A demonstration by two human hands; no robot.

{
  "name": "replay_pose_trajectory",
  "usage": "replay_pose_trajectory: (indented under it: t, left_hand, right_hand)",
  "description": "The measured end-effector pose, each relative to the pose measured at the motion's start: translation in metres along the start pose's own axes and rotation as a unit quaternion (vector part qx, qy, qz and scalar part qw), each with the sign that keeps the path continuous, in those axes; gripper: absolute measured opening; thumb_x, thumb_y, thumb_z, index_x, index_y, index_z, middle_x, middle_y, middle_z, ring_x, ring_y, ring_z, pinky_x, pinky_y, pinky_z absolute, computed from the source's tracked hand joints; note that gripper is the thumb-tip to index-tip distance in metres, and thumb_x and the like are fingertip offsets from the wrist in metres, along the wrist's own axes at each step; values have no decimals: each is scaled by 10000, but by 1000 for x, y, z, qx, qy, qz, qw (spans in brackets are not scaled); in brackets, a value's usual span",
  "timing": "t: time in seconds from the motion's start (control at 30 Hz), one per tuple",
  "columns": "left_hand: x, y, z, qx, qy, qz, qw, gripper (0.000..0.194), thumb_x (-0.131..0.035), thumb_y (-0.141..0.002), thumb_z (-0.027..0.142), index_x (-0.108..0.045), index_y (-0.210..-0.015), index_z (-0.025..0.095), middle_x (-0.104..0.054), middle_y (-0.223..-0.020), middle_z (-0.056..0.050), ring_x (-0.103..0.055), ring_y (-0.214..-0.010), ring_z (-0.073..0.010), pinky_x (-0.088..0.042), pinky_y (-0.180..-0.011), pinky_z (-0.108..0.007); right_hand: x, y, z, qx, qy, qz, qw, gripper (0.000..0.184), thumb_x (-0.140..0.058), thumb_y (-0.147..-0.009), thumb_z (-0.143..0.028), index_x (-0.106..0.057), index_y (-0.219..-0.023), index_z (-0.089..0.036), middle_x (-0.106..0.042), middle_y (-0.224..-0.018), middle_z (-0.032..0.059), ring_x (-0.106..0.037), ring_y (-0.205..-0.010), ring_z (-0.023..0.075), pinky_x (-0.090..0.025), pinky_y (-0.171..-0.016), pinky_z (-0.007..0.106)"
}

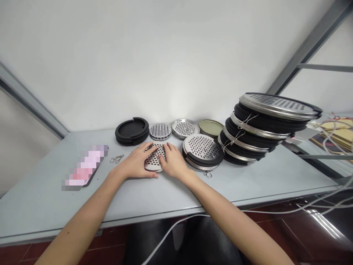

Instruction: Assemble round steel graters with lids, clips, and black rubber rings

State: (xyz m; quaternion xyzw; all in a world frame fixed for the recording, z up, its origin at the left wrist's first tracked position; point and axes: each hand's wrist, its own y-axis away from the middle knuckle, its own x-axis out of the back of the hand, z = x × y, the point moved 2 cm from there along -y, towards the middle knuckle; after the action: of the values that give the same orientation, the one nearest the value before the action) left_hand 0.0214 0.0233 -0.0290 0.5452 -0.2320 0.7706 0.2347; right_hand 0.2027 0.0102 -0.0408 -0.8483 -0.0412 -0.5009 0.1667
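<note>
A round metal grater disc (154,157) with rows of slots lies on the table between my two hands. My left hand (138,161) curves round its left side, fingertips on the top face and thumb along the near edge. From the right, my right hand (175,161) holds the disc, its thumb and fingers resting on the slotted face. What lies under the disc is hidden. Close to my right hand, another grater disc (202,147) sits in a black ring (205,160). Small bent-wire clips (117,159) lie left of my left hand, and another wire clip (207,174) lies on the right.
Behind my hands are black rings (131,130), two grater discs (160,131) (185,128) and an olive round lid (211,128). A tall leaning stack (256,129) of wired black-and-metal rounds stands right. A blurred phone-like object (86,167) lies left. White cables (289,210) hang by the front edge.
</note>
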Motion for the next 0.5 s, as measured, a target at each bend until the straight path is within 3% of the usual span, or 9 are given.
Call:
replay_pose_trajectory:
  t: [0.5]
  left_hand:
    - [-6, 0, 1, 10, -4, -13, 1000, 1086, -686, -696, 719, -256, -1554, 210, -206, -1624, -154, -157, -1491, -396, -243, -1178, -570]
  right_hand:
    - [-3, -3, 4, 6, -17, -1, 1000, 463, -419, -978, -291, -474, -1367, -46, -470, -1441, 221, -439, -1340, 298, -347, -1130, 427]
